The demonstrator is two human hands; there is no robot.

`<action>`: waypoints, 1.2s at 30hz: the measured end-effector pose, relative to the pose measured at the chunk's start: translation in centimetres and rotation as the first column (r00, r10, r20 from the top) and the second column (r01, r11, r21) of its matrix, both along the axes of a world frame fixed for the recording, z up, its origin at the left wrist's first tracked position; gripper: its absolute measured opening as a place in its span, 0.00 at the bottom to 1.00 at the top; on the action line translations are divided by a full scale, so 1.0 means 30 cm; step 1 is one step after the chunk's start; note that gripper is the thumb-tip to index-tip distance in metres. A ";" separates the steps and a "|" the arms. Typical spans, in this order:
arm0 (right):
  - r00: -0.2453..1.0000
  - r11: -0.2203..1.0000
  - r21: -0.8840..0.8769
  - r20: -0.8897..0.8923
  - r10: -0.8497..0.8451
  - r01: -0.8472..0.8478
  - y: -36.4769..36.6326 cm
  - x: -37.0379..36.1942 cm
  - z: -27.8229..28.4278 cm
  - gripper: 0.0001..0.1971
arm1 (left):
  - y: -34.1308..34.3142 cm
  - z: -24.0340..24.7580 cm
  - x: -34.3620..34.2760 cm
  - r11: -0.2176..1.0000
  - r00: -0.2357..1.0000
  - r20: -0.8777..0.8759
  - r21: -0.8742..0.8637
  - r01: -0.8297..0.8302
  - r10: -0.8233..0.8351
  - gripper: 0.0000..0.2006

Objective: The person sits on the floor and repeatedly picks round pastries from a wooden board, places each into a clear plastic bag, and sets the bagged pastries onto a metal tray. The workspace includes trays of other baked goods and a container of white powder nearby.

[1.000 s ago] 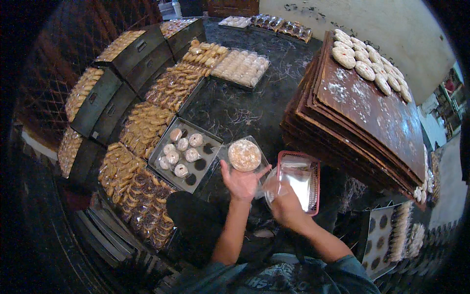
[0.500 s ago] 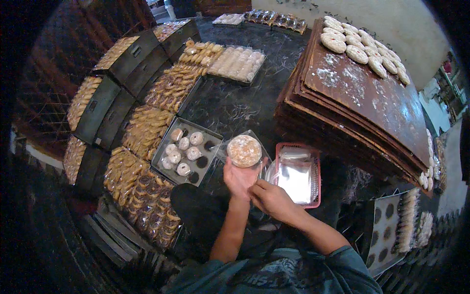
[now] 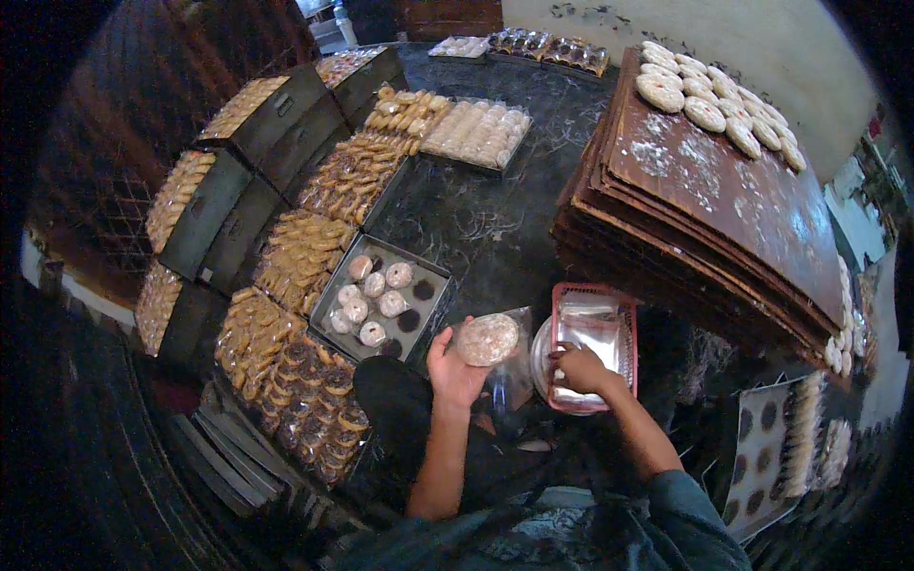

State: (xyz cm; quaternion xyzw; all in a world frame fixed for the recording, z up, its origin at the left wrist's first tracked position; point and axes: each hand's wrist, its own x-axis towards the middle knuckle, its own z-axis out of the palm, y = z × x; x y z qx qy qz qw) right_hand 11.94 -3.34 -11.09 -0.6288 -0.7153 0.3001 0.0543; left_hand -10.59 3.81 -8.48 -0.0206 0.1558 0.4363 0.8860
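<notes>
My left hand (image 3: 455,377) holds up a round, flat, flour-dusted bread (image 3: 488,340). Clear plastic bag film (image 3: 514,381) hangs around and below the bread. My right hand (image 3: 583,369) is over a pink basket (image 3: 631,328), fingers curled together at the stack of clear plastic bags (image 3: 602,328) inside it. Whatever those fingers grip is hidden. A pale curved rim (image 3: 540,360), perhaps a dish, shows at the basket's left side. Left of my hands, a square metal tray (image 3: 440,297) holds several small round bagged breads (image 3: 391,304) and dark round marks.
Bagged pastries (image 3: 303,249) fill trays on the left, beside stacked dark metal boxes (image 3: 214,214). At the right stands a tall stack of brown boards (image 3: 705,205) topped with floured dough rounds (image 3: 705,113). A tray with dark circles (image 3: 759,452) leans at lower right.
My right hand has left the bread's bag and moved right to the basket. My left hand still holds the bread, now tilted and slightly lower. The whole view has shifted a little.
</notes>
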 end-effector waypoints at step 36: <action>-0.381 -0.031 -0.390 -0.873 -0.306 0.920 -0.844 0.293 0.024 0.16 | -0.550 -0.026 0.790 0.560 0.540 -0.802 0.333 0.759 -0.255 0.06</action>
